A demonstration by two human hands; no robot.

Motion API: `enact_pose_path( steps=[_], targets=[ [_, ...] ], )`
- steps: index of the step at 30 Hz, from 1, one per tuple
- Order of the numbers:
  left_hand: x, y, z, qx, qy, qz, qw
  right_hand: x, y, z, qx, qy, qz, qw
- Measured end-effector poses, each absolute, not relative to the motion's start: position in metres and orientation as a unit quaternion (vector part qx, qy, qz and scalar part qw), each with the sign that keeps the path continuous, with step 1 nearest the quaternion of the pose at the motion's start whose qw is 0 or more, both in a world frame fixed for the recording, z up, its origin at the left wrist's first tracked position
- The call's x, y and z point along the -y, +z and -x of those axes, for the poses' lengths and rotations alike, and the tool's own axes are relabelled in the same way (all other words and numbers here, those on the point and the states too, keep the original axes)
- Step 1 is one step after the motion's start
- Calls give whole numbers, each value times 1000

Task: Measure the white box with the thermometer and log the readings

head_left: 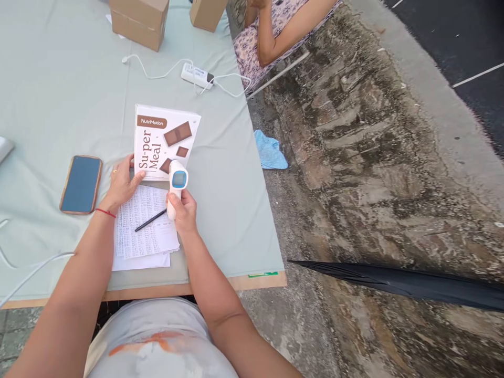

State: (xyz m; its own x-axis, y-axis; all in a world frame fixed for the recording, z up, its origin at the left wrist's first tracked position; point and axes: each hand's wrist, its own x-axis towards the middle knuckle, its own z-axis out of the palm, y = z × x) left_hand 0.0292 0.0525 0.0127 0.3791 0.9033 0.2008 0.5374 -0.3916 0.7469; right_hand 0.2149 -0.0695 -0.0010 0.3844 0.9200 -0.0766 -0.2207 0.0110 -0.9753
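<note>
My left hand (125,181) grips the lower left corner of a white and brown Su-per Meal box (157,144), its thumb over the front face. The box stands tilted up with its printed face toward me. In my right hand (186,210) is a white infrared thermometer (178,181) with a blue-rimmed screen facing me. Its head overlaps the box's lower right part in view; whether they touch I cannot tell. Below the box lie handwritten paper sheets (137,236), with a black pen (150,220) across them, its upper end reaching the thermometer's handle.
A smartphone (81,184) lies left of my left hand. Farther back are a white device (197,76) with a cable and cardboard boxes (137,23). A seated person's arm (271,42) shows beyond the table's right edge. A blue cloth (271,150) hangs beside that edge.
</note>
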Motion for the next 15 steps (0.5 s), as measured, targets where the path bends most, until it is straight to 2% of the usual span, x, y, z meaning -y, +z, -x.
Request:
enact_pose_path(
  steps=[4, 8, 15],
  targets=[
    [-51, 14, -29, -467, 310, -770, 304, 81, 7, -218, 320, 378, 570, 656],
    [-52, 15, -30, -470, 311, -768, 304, 91, 15, -222, 317, 371, 570, 661],
    [-54, 9, -26, -463, 322, -761, 321, 97, 13, -243, 352, 322, 620, 623]
  ],
)
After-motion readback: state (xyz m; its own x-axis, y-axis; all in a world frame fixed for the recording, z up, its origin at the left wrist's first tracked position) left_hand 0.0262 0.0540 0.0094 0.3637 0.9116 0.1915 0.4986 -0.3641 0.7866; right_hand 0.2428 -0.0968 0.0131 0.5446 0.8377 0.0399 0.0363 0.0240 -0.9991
